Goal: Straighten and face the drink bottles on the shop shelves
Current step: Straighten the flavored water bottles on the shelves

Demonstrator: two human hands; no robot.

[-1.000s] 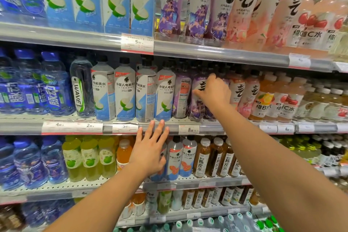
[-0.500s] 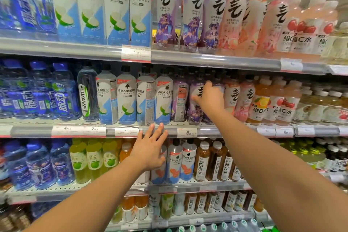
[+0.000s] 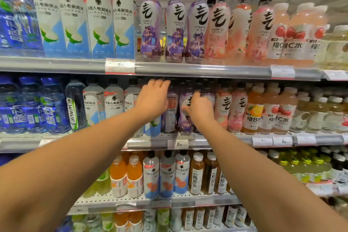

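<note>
1. Our left hand (image 3: 153,99) reaches over a white-and-blue bottle (image 3: 154,123) on the middle shelf (image 3: 216,142); we cannot tell its grasp.
2. Our right hand (image 3: 200,109) grasps the purple bottle (image 3: 185,113), just right of the left hand.

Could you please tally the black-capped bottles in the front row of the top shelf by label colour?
White-and-blue label bottles: 4
Purple label bottles: 3
Pink label bottles: 3
Total: 10
</note>
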